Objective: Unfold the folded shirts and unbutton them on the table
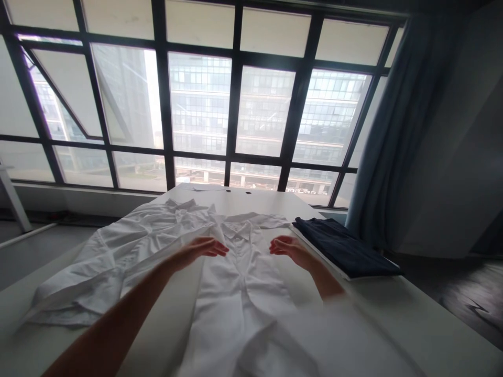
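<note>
Currently flat on a white bench [393, 324]: white shirt [239, 277], collar toward the window, buttoned front facing up, lower part running toward the camera and blurred at the bottom edge. Left hand [202, 247] stretched out palm down, fingers extended and together, resting on or just above the shirt's left shoulder area, fingertips just beside the collar; cannot tell if touching. Right hand [288, 247] mirrored on the other side, fingers loosely extended and slightly curled, over the right shoulder area of the shirt. Nothing pinched or gripped in either hand; both released, facing each other across the collar with the button placket between them. Left of the shirt, a heap of white garments [118, 256], crumpled, overlapping the flat shirt's left edge, spread toward the bench's left side. Right of the shirt, a folded dark navy garment [346, 246] lying on a white board or sheet, near the right hand but apart from it. At the far end of the bench, two small dark round holes [248, 192] and some flat white sheets. Behind, big grid window [204, 104] with dark frames, office buildings outside; blue curtain [389, 146] hanging at the right.
</note>
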Tool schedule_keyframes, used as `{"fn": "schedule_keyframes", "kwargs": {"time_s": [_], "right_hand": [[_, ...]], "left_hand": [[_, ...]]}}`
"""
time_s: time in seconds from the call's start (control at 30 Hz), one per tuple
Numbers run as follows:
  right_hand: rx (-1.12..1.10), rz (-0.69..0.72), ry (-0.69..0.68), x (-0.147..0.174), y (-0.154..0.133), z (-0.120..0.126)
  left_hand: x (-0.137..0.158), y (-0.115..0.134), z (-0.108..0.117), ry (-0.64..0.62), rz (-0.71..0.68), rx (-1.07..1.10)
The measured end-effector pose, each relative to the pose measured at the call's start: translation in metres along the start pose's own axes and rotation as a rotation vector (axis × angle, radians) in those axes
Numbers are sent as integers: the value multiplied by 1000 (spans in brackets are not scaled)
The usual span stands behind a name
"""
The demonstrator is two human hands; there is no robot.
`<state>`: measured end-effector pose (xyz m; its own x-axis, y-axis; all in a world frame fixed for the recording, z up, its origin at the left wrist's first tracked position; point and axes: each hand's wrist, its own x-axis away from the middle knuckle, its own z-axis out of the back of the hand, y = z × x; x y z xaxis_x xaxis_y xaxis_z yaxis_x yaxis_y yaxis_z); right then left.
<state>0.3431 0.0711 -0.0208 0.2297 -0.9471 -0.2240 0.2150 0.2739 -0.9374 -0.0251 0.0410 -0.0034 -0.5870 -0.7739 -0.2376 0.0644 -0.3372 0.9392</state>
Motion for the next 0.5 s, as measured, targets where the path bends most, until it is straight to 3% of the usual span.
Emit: {"fn": "schedule_keyframes", "kwargs": {"time_s": [0.13, 0.27, 0.4, 0.5], "right_hand": [[215, 62, -276, -3, 4, -37], [428, 246, -447, 3, 6, -71], [628, 316, -384, 4, 8, -89], [674, 269, -396, -1, 9, -83]], "left_hand": [[-12, -24, -42, -130, -118, -600], [-16, -38, -60, -223, -202, -896], [-20, -31, -49, -193, -264, -1003], [-15, -18, -20, -132, -87, -1025]]}}
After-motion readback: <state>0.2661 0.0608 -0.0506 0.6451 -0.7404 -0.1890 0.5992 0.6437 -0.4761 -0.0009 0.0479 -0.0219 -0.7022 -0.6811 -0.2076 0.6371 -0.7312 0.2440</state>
